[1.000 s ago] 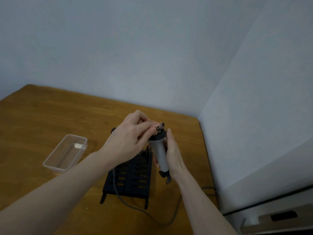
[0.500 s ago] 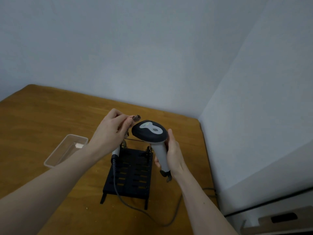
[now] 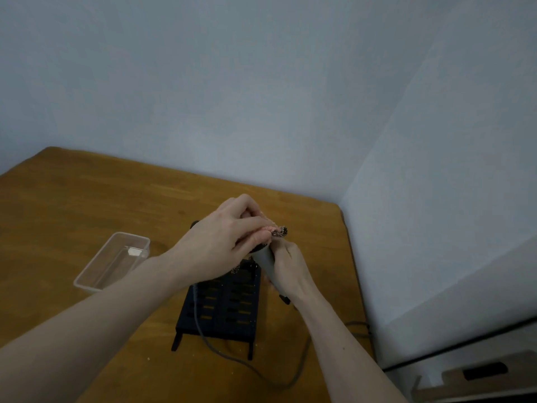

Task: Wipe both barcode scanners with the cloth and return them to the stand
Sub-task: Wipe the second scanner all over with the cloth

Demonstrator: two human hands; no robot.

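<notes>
My right hand (image 3: pixel 290 269) grips the grey handle of a barcode scanner (image 3: pixel 266 261), held upright above the black slotted stand (image 3: pixel 225 303). My left hand (image 3: pixel 223 242) lies over the scanner's head and hides it, pinching a small patterned cloth (image 3: pixel 279 231) whose tip pokes out at the right. A second scanner sits at the stand's left behind my left wrist; only its dark top (image 3: pixel 194 225) and its grey cable (image 3: pixel 203 330) show.
A clear plastic tub (image 3: pixel 113 261) stands on the wooden table (image 3: pixel 87 205) left of the stand. Cables trail to the right front edge. Pale walls close the table's far side and right side.
My left hand, which had lifted off to the left and bared the scanner's head, has come back over the head with the cloth. My right hand has stayed in place.
</notes>
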